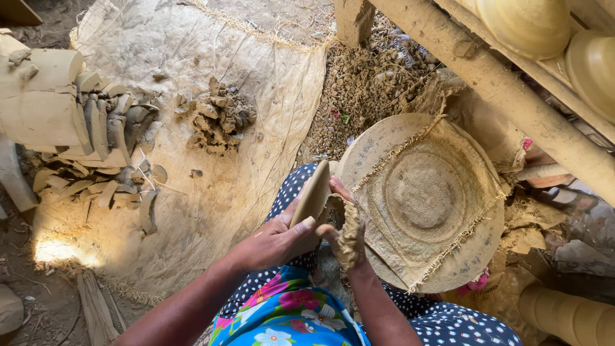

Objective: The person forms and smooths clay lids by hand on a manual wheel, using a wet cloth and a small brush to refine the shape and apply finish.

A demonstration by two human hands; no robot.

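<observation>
While gripped, flat paddle, clay-caked scraper

Both hands clenched (fingers curled).

Both forearms are bare, no sleeves, rings or bangles showing. The left hand looks dusty, and the right hand is pretty much caked in dried clay. Under the hands there's a navy skirt with white polka dots, plus a bright blue cloth with pink, white and green flowers.
</observation>
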